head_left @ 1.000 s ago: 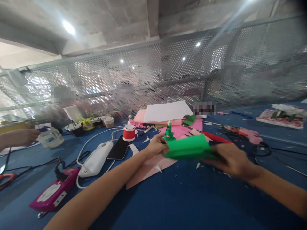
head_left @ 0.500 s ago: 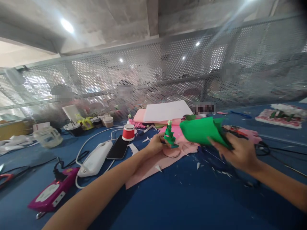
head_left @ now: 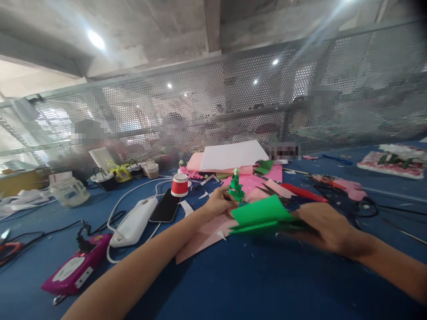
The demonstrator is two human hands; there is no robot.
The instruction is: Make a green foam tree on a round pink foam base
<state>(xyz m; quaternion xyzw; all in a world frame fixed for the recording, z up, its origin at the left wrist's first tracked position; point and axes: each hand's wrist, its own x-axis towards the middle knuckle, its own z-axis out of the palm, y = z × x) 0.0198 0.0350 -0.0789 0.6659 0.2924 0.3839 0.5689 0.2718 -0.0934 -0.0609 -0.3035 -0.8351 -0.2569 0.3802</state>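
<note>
My left hand [head_left: 218, 202] is closed around the lower part of a small green spiral paper tree [head_left: 236, 189], which stands upright with a pale tip. In my right hand [head_left: 328, 226], blurred by motion, is a folded sheet of green paper [head_left: 260, 211], gripped at its right end. The sheet's left end hangs just right of my left hand, in front of the tree's base. Beneath them lies a pale pink sheet [head_left: 196, 244]. Scissors with dark blades and a red handle [head_left: 305, 192] rest behind the green paper.
A red and white paper cup [head_left: 179, 185] stands by a black phone [head_left: 165, 207]. Left of these are a white power bank [head_left: 133, 222], cables and a purple power strip [head_left: 75, 266]. White sheets [head_left: 235, 155] lie at the back, with a pink glue gun [head_left: 347, 186] at right.
My right hand has lowered the green paper and brought it left, nearer the tree. The scissors behind it now show. My left hand has stayed about where it was.
</note>
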